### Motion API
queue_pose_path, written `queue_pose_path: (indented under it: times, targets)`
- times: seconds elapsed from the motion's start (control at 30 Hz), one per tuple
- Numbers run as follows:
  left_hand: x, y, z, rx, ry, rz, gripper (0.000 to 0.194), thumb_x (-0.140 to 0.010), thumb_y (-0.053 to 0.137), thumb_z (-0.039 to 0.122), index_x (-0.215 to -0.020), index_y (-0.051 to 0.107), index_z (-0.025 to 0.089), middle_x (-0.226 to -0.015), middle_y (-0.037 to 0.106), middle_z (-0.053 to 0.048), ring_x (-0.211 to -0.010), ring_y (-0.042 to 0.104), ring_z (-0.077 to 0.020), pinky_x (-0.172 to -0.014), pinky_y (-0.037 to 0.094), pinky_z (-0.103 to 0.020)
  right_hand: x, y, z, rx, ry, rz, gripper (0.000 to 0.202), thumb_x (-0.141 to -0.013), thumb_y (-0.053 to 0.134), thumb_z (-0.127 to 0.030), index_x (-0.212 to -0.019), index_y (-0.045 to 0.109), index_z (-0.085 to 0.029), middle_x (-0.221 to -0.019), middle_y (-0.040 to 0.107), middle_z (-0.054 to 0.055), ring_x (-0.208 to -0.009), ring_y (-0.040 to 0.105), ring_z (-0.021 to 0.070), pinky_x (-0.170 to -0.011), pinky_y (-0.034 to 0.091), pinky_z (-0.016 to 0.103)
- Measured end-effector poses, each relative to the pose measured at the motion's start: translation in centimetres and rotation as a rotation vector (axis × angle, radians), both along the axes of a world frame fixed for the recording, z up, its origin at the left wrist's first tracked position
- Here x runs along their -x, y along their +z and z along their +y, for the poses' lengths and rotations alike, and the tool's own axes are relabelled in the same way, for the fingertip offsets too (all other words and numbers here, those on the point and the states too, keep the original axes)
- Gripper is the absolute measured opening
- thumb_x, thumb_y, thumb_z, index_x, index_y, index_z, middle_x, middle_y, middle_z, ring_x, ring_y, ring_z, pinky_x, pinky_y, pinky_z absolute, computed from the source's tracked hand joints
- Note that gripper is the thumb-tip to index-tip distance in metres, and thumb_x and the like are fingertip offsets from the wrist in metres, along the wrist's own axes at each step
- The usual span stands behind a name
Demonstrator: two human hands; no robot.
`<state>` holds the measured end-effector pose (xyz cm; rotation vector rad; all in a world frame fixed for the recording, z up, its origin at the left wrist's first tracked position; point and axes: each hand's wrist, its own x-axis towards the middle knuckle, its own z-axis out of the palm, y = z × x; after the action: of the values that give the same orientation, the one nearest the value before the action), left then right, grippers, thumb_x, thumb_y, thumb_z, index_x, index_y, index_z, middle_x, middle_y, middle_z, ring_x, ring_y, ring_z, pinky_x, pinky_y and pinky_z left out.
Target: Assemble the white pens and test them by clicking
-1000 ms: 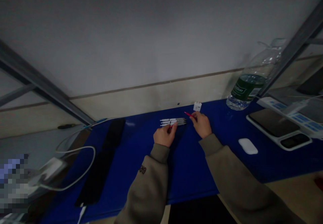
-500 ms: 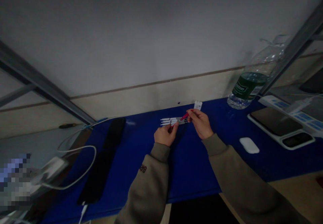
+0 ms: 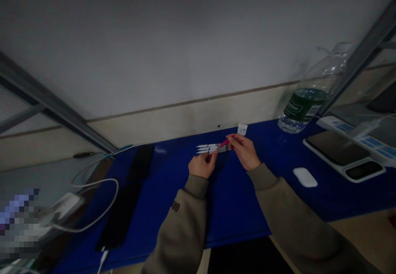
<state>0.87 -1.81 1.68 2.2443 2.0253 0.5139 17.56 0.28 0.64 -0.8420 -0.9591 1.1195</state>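
My right hand (image 3: 242, 150) pinches a slim red pen (image 3: 223, 143) between thumb and fingers, its lower end slanting down to the left. My left hand (image 3: 202, 164) is closed at that lower end, thumb and forefinger pressed together on the pen's tip section; a bit of red shows beside the thumb. Whether the pen is in one piece there is too small to tell. Just behind the fingers, several white pens (image 3: 208, 146) lie side by side on the blue desk mat (image 3: 235, 208), their right ends partly covered by the red pen and my hands.
Behind my right hand stands a white charger plug (image 3: 242, 129). To the right are a white earbud case (image 3: 305, 177), a small scale (image 3: 340, 152) and a large water bottle (image 3: 305, 101). A black strip-like object (image 3: 120, 208) and a white cable (image 3: 116, 195) lie left.
My right hand has shifted slightly left and down with the red pen, closing the small distance to my left fingers. The left hand has barely moved.
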Motion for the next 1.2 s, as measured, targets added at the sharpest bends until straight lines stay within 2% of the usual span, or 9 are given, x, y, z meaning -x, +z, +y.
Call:
queue_pose_path:
  times: [0.13, 0.33, 0.57, 0.8, 1.07, 1.2]
  targets:
    - [0.1, -0.3, 0.2, 0.013, -0.037, 0.008, 0.066, -0.086, 0.02, 0.066, -0.07, 0.064, 0.019, -0.067, 0.066, -0.007, -0.065, 0.061, -0.0182, -0.053, 0.028, -0.025, 0.3, -0.2, -0.1, 0.01, 0.043, -0.018, 0.025, -0.076, 0.064, -0.038, -0.09, 0.065, -0.017, -0.07, 0.058, 0.001, -0.061, 0.05, 0.0116, -0.061, 0.04, 0.027]
    - [0.3, -1.0, 0.7, 0.041, -0.165, 0.053, 0.059, -0.088, 0.023, 0.062, -0.085, 0.064, 0.021, -0.078, 0.068, -0.008, -0.075, 0.064, -0.0203, -0.059, 0.036, -0.025, 0.1, -0.4, 0.0, 0.027, 0.087, -0.033, 0.026, -0.077, 0.064, -0.039, -0.089, 0.066, -0.017, -0.07, 0.058, 0.002, -0.061, 0.05, 0.012, -0.059, 0.04, 0.027]
    - [0.5, -1.0, 0.9, 0.047, -0.191, 0.062, 0.052, -0.09, 0.024, 0.059, -0.092, 0.061, 0.022, -0.086, 0.068, -0.007, -0.08, 0.064, -0.0203, -0.064, 0.04, -0.025, -0.2, -0.7, 0.1, 0.036, 0.112, -0.087, 0.025, -0.077, 0.064, -0.039, -0.088, 0.066, -0.017, -0.071, 0.06, 0.002, -0.062, 0.052, 0.0115, -0.059, 0.04, 0.026]
    - [0.2, -1.2, 0.7, 0.073, -0.189, 0.065, 0.05, -0.09, 0.025, 0.059, -0.096, 0.058, 0.022, -0.084, 0.068, -0.008, -0.079, 0.065, -0.0203, -0.065, 0.042, -0.025, 0.7, -1.1, -0.1, 0.078, 0.273, -0.189, 0.032, -0.073, 0.066, -0.043, -0.088, 0.067, -0.016, -0.072, 0.064, 0.003, -0.064, 0.054, 0.0125, -0.06, 0.043, 0.027]
    - [0.3, -0.8, 0.5, 0.056, -0.239, -0.068, 0.038, -0.089, 0.038, 0.053, -0.108, 0.053, 0.024, -0.091, 0.068, -0.004, -0.082, 0.064, -0.017, -0.067, 0.042, -0.023, 0.4, -1.7, 0.1, 0.051, 0.246, -0.346, 0.033, -0.076, 0.062, -0.047, -0.084, 0.065, -0.016, -0.067, 0.063, 0.002, -0.061, 0.055, 0.0129, -0.055, 0.041, 0.025]
    - [0.3, -0.7, 0.3, 0.009, -0.325, -0.099, 0.035, -0.091, 0.037, 0.049, -0.113, 0.053, 0.027, -0.097, 0.067, -0.003, -0.086, 0.063, -0.0159, -0.071, 0.043, -0.022, 0.4, -1.6, -0.1, 0.005, 0.151, -0.488, 0.033, -0.078, 0.058, -0.047, -0.067, 0.059, -0.017, -0.055, 0.056, -0.001, -0.054, 0.051, 0.0117, -0.052, 0.038, 0.025]
